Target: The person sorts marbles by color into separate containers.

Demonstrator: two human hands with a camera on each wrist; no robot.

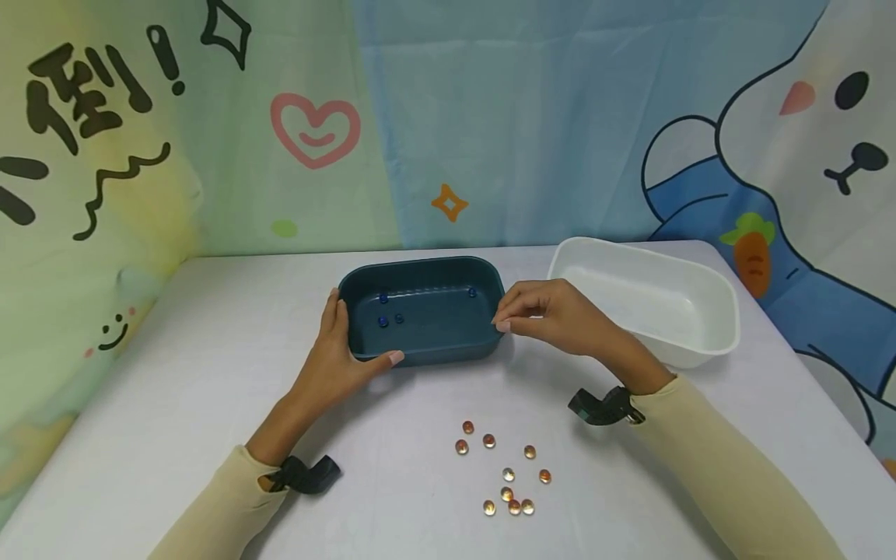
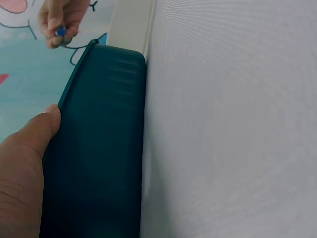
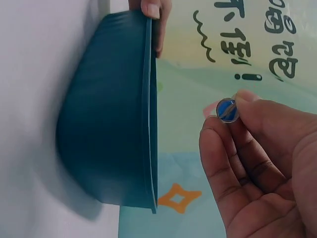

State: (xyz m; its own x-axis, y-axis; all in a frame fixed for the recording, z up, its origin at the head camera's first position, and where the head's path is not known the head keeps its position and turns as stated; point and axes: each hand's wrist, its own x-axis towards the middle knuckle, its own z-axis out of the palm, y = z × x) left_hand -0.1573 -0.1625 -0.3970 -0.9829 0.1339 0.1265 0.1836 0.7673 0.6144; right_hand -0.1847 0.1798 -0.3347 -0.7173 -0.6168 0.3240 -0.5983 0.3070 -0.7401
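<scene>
My left hand [image 1: 334, 354] grips the left end of a dark teal plastic bin [image 1: 448, 356], thumb along the near rim and fingers at the left side. Several small blue marbles [image 1: 383, 321] lie on the bin's floor. Held just over the bin's right end, my right hand [image 1: 549, 313] pinches a clear glass marble with a blue swirl [image 3: 228, 110] between thumb and fingertips. That marble also shows as a blue spot in the left wrist view, above the bin's far end. Several amber marbles [image 1: 488, 441] are scattered on the table in front of the bin.
A white plastic bin [image 1: 700, 307] stands at the back right, beyond the right hand. White cloth covers the table [image 1: 231, 373]. A printed cartoon curtain [image 1: 518, 117] hangs along the table's back edge. Each wrist wears a black camera mount [image 1: 308, 474].
</scene>
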